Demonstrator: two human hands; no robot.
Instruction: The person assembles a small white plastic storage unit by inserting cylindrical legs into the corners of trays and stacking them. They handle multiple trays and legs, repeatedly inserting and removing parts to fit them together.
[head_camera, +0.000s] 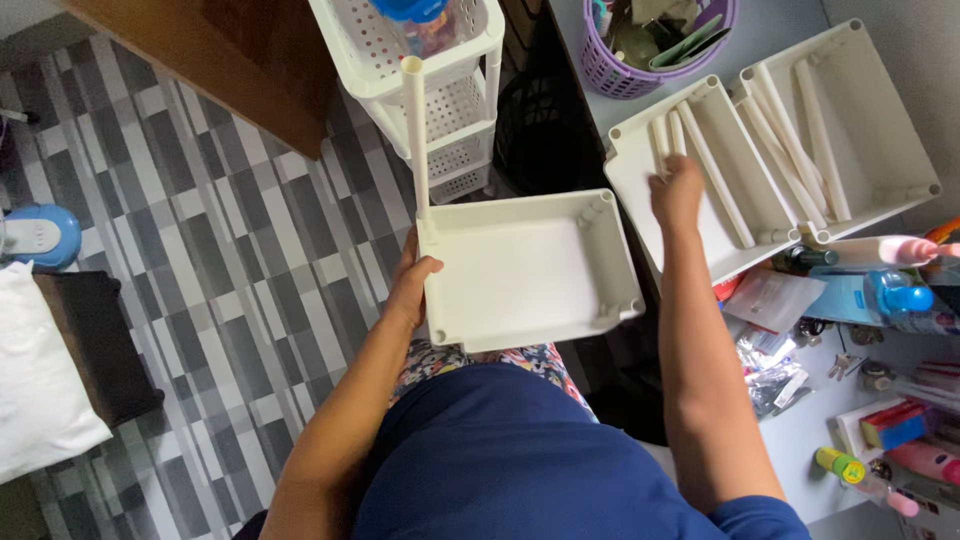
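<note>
My left hand (412, 285) grips the white tray (530, 270) at nine o'clock; my right hand (677, 190) grasps white tubes (668, 135) at one o'clock.

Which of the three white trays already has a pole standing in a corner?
The tray held by the left hand: one white pole stands upright in its corner. The two trays on the table only hold loose poles.

Free: grey floor (230, 230) left | blocked: tiered rack (440, 110) ahead, 2 trays (720, 110) right (rods inside)
</note>
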